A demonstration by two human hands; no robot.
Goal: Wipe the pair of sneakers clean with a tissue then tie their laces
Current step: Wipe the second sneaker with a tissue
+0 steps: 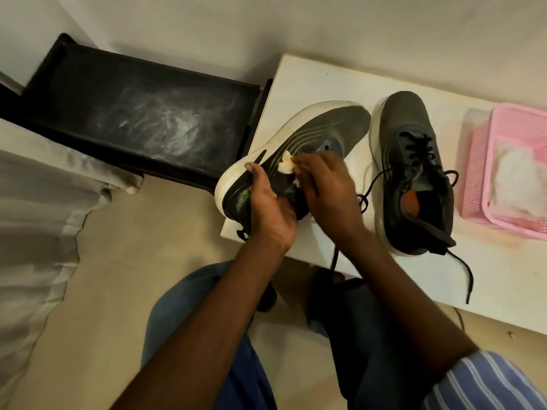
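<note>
A person sits at a white desk (296, 84) and works on a dark grey sneaker (296, 137) that lies tipped on its side at the desk's near left corner, white sole turned away to the left and heel hanging over the edge. The left hand (270, 208) grips the heel end, its fingers (254, 170) curled round the sole's rim and the palm under the back of the shoe. The right hand (328, 187) presses a crumpled tissue (287, 164) against the striped side of the shoe, its fingers bent over the wad so that only a pale corner shows. The second sneaker (414, 179) stands upright just beside it on the desk, toe pointing away, its black laces (461, 267) untied and trailing over the desk toward the near edge. A pink basket (479, 173) sits to the right of it with something white inside. Left of the desk, a dusty black tray (142, 113) lies on the floor, and a pale cloth (44, 202) hangs at the far left.
</note>
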